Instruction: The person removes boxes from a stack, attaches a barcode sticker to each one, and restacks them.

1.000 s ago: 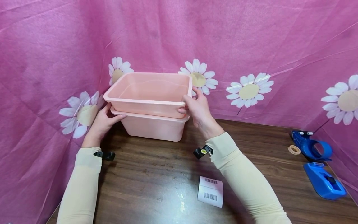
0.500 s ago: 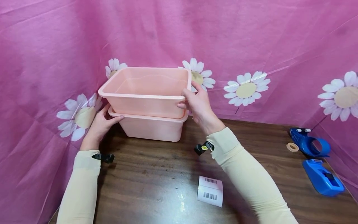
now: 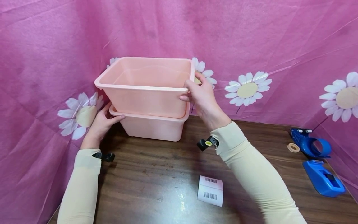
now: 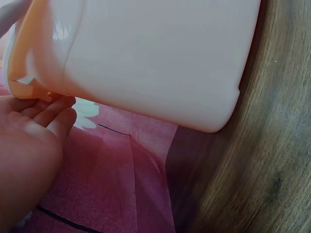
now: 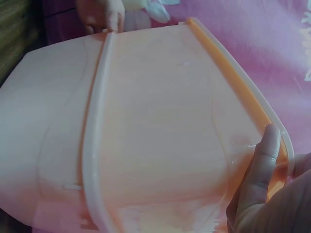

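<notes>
Two pale pink plastic bins are nested, the upper bin rising partly out of the lower bin. With thumb and fingers, my right hand pinches the upper bin's rim at its right front corner. My left hand holds the lower bin's rim at the left, its thumb lying along the front edge. In the left wrist view the left fingers reach under that rim. The right wrist view shows the upper bin's wall standing well clear of the lower rim. Inside the upper bin nothing is visible.
On the brown wooden table a strip of barcode labels lies in front. To the right are a blue tape gun, a small tan tape roll and a blue tape dispenser. Pink flowered cloth hangs behind.
My right hand has moved up with the upper bin, which stands higher out of the lower one. The left hand and lower bin have stayed nearly in place.
</notes>
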`<state>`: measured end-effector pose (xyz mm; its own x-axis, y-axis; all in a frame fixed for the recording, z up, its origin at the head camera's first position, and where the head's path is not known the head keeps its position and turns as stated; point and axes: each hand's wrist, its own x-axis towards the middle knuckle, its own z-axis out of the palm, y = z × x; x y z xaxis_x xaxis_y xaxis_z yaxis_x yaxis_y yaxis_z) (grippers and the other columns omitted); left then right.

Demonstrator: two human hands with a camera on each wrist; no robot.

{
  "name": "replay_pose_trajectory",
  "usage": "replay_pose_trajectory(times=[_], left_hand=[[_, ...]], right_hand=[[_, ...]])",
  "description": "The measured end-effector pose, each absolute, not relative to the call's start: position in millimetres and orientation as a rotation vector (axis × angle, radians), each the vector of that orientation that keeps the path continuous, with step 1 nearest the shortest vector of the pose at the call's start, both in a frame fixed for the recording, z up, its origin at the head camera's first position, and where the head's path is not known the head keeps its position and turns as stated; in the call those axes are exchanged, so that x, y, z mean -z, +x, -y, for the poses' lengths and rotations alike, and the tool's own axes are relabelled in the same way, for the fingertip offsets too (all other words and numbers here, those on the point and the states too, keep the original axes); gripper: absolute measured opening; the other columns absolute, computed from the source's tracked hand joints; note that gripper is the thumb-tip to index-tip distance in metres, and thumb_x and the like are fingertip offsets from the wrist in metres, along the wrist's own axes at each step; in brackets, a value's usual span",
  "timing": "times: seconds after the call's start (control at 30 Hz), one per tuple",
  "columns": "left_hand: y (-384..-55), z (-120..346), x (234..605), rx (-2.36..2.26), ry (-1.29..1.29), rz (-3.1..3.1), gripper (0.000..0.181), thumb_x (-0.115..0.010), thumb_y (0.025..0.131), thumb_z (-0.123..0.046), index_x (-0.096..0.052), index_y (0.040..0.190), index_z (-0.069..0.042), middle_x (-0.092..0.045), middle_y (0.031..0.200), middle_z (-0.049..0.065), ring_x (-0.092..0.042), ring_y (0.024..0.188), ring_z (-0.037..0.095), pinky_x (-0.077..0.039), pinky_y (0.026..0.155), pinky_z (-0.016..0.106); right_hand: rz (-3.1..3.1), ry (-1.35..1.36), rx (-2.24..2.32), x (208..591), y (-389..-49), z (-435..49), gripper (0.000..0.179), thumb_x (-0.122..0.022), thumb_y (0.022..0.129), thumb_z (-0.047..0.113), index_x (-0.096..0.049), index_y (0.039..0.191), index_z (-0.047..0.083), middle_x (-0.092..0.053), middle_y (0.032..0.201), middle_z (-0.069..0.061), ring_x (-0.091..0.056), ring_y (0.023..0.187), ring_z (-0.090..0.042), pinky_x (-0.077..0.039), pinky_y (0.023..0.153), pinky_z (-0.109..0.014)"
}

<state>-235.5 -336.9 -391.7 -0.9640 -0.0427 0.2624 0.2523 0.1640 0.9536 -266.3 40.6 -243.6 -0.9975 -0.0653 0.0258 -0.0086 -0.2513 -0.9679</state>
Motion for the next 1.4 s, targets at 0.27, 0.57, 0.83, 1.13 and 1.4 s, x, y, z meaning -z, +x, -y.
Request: replay_pose_trajectory(times=[0.27, 0.57, 0.83, 1.13, 1.4], left_hand=[[-235.8, 336.7, 392.0, 1.956, -0.191, 2.183, 0.094, -0.079, 0.101, -0.002, -0.024, 0.177, -0.004, -0.052, 0.162, 0.004, -0.06, 0.128, -0.004, -0.051, 0.106, 0.006], [-237.8, 338.6, 393.2, 1.937, -0.201, 2.196, 0.09, -0.079, 0.102, -0.002, -0.027, 0.176, -0.001, -0.056, 0.157, 0.001, -0.06, 0.128, -0.004, -0.051, 0.105, 0.006], [-237.6, 337.1, 391.1, 2.023, -0.151, 2.173, 0.095, -0.077, 0.102, 0.0, -0.021, 0.178, -0.005, -0.037, 0.178, 0.013, -0.049, 0.148, 0.008, -0.049, 0.108, 0.006], [-233.0, 338.1, 391.5, 2.061, -0.104, 2.172, 0.099, -0.078, 0.102, -0.002, -0.016, 0.179, -0.006, -0.026, 0.181, 0.024, -0.041, 0.156, 0.018, -0.048, 0.107, 0.004], [-232.6, 341.2, 391.8, 2.129, -0.173, 2.08, 0.097, -0.076, 0.102, 0.003, -0.018, 0.179, -0.005, -0.027, 0.183, 0.02, -0.041, 0.157, 0.016, -0.049, 0.11, 0.005]], right_hand=[[-1.864, -0.077, 2.488, 229.4, -262.9, -45.1, 0.086, -0.056, 0.09, -0.001, -0.037, 0.173, 0.013, -0.063, 0.112, -0.012, -0.066, 0.061, -0.011, -0.067, 0.062, -0.024], [-1.877, -0.099, 2.493, 211.2, -256.8, -59.8, 0.082, -0.057, 0.093, -0.001, -0.04, 0.172, 0.013, -0.064, 0.13, -0.009, -0.067, 0.067, -0.012, -0.065, 0.062, -0.02], [-1.877, -0.092, 2.506, 196.1, -248.3, -85.2, 0.075, -0.058, 0.094, 0.001, -0.048, 0.167, 0.013, -0.063, 0.134, -0.007, -0.067, 0.067, -0.01, -0.065, 0.063, -0.019], [-1.854, -0.117, 2.514, 193.3, -234.4, -145.8, 0.064, -0.06, 0.096, -0.004, -0.059, 0.159, 0.01, -0.072, 0.12, -0.006, -0.071, 0.065, -0.011, -0.065, 0.059, -0.022], [-1.749, -0.109, 2.603, 204.6, -237.2, -223.0, 0.061, -0.059, 0.101, -0.009, -0.059, 0.158, 0.012, -0.078, 0.105, -0.007, -0.069, 0.056, -0.012, -0.066, 0.056, -0.027]])
